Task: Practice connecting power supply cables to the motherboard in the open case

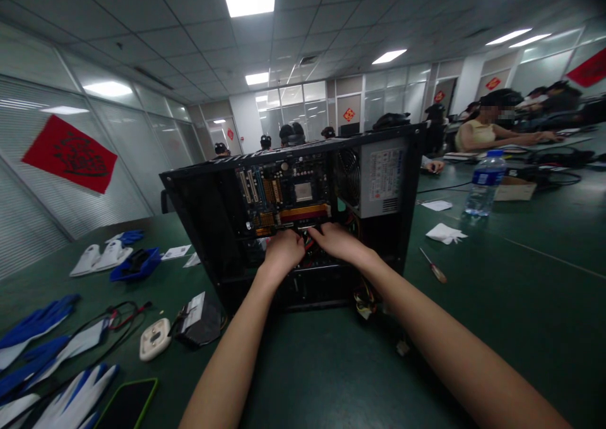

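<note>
An open black computer case (pixel 189 211) stands on the table in front of me, its inside facing me. Fixed in its upper part are a motherboard (pixel 277 189) and, to the right, a grey power supply (pixel 384 180). Both my hands reach in just under the board's lower edge. My left hand (pixel 284 252) is closed with its fingers curled, and my right hand (pixel 338 241) is closed in a pinch beside it. Thin coloured wires (pixel 309 242) show between the two hands. What the fingertips grip is hidden. More cables (pixel 364 301) hang from the case's lower right.
To the left lie gloves (pixel 78 394), a phone (pixel 127 405), a blue tray (pixel 135 265), a small dark boxy unit (pixel 196 318) and a white puck-like object (pixel 155 339). A screwdriver (pixel 433 265), tissue (pixel 445 233) and water bottle (pixel 487 183) are right. Other people sit beyond.
</note>
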Demonstrator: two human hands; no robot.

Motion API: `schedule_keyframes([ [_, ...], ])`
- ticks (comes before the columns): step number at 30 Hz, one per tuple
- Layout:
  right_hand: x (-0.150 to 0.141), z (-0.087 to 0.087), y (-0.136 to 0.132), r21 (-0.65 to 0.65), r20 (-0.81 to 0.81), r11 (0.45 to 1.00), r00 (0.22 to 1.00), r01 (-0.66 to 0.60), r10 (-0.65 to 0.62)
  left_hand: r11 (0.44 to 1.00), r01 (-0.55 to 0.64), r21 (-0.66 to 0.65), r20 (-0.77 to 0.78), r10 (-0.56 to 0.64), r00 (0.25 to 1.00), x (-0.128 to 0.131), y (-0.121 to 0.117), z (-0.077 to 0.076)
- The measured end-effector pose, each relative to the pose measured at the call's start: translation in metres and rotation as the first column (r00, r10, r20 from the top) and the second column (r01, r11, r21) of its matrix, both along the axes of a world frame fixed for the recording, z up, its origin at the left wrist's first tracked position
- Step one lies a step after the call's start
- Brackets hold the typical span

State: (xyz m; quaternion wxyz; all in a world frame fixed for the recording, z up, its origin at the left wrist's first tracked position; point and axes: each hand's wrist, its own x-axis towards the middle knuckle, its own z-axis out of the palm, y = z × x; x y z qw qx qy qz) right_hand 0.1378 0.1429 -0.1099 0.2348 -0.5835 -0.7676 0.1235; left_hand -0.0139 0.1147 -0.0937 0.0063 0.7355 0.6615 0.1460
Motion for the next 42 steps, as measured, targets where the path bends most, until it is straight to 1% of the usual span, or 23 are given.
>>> schedule_keyframes([
  [7,0.000,0.001,-0.002,0.013,0.018,1.000,1.000,0.013,-0.013,1.000,0.000,0.010,-0.002,0.000,1.000,0.000,0.004,-0.002],
  [11,0.000,0.002,-0.003,0.017,0.024,1.000,1.000,0.012,-0.012,0.999,-0.028,0.039,0.005,0.027,1.000,0.000,0.003,-0.001],
  [16,0.000,0.001,-0.004,0.021,0.023,1.000,1.000,0.007,-0.008,0.997,-0.032,0.070,-0.041,0.035,0.999,0.001,0.001,0.001],
  [19,0.000,0.000,-0.004,0.021,0.001,1.000,1.000,-0.005,0.005,0.994,-0.058,0.091,-0.070,0.065,0.995,0.003,-0.001,0.002],
  [24,0.000,0.004,-0.006,0.015,0.008,1.000,1.000,0.009,-0.010,0.991,-0.085,0.105,-0.092,0.095,0.991,0.008,-0.001,0.004],
  [29,-0.001,0.007,-0.009,0.026,0.018,1.000,1.000,0.017,-0.018,0.995,-0.054,0.081,-0.073,0.060,0.996,0.011,0.005,0.004],
  [34,-0.002,0.003,-0.007,0.036,-0.031,0.999,1.000,0.000,0.001,0.998,-0.025,0.060,-0.049,0.028,0.998,0.005,0.009,0.007],
  [39,-0.001,-0.002,-0.007,0.027,-0.085,0.995,0.991,-0.100,0.102,0.996,0.084,-0.019,0.033,-0.083,0.996,-0.008,0.018,0.004],
  [42,0.000,-0.002,-0.007,0.006,-0.092,0.989,0.985,-0.145,0.145,0.995,0.100,-0.028,0.078,-0.097,0.992,-0.011,0.022,-0.001],
])
